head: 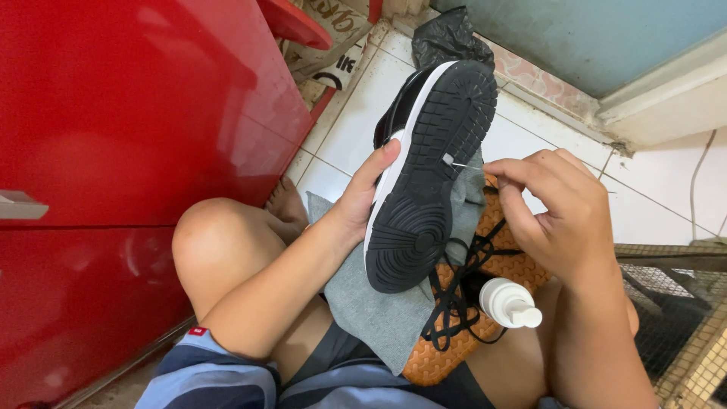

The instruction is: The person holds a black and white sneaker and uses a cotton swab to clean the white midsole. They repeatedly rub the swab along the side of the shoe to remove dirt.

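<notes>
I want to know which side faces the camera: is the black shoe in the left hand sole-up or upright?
Sole-up. The black shoe shows its treaded outsole to the camera, gripped at its white edge by the left hand.

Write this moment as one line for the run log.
left hand: holds black shoe, sole up | right hand: pinches thin pin at sole | lap: grey cloth

Needle (460, 163) tip too small

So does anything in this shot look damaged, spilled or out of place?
One oddity: a thin pin-like thing sticks out of the black shoe sole, where the right hand pinches at it. The left hand steadies the shoe. The white pump bottle lies on loose black laces; nothing looks spilled.
</notes>
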